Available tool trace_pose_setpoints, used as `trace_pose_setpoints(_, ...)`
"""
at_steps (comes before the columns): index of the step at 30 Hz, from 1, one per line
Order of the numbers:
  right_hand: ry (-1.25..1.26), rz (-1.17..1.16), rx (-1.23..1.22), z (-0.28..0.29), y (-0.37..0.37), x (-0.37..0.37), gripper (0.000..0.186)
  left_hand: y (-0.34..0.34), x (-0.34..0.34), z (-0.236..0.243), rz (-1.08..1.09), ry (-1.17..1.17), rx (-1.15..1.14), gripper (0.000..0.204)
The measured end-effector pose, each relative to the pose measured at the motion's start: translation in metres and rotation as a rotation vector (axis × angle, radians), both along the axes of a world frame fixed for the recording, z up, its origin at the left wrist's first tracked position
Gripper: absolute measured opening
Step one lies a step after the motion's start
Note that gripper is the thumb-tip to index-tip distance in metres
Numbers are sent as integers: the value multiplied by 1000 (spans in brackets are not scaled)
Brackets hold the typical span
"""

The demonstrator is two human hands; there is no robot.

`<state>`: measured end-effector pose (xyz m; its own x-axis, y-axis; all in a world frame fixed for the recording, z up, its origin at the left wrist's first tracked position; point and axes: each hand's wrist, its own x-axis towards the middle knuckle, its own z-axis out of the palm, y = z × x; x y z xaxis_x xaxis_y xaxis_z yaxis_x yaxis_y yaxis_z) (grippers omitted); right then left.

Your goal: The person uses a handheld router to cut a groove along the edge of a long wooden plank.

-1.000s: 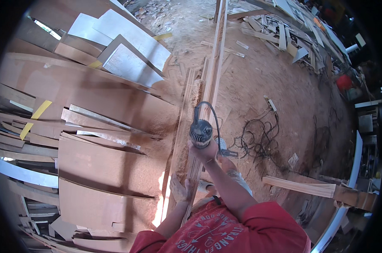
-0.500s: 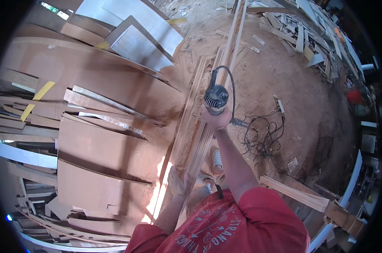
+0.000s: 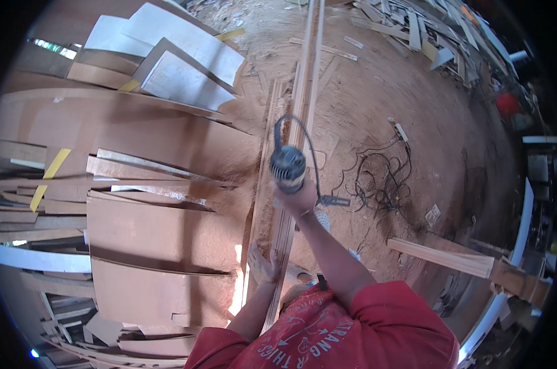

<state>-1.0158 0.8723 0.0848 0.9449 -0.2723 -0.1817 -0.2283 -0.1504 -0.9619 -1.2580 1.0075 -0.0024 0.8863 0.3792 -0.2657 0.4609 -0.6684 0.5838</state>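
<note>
My right hand [image 3: 298, 200] is closed around the lower body of a dark corded power tool [image 3: 289, 165], which looks like a trim router. The tool stands upright over long, narrow wooden strips [image 3: 284, 237]; its base and cutting end are hidden. A black cord [image 3: 305, 126] loops from its top down past my right wrist. Closer to my body, my left hand [image 3: 263, 265] lies with fingers stretched out on the same strips, holding nothing. Sawdust [image 3: 263, 230] covers part of the wood beside it.
Large brown sheets [image 3: 143, 230] are stacked on the left, with white panels [image 3: 189, 80] farther back. On the dusty floor at right lie tangled cables [image 3: 383, 178] and a power strip [image 3: 401, 131]. A scrap wood pile [image 3: 413, 31] fills the far right; a beam [image 3: 441, 255] juts in at right.
My right hand has drawn the power tool along the strips toward my body, closer to my left hand. The left hand stays flat on the wood. The whole view has turned slightly.
</note>
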Motion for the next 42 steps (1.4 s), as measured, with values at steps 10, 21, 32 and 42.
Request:
trace_pose_setpoints(10,-239,-25,-182,-18,-4,18,58,-1,3,5,-59,-34,51,93)
trace_pose_setpoints(21,-356,-12,-118,-17,-34,130,70,0,2,14,-81,70,60,92)
trace_pose_setpoints(32,-122,19,-4,-8,6,-19,67,5,1,3,-84,-64,32,90)
trace_pose_setpoints(42,-364,-8,-214,-40,-4,6,62,1,0,11,-120,-57,62,95)
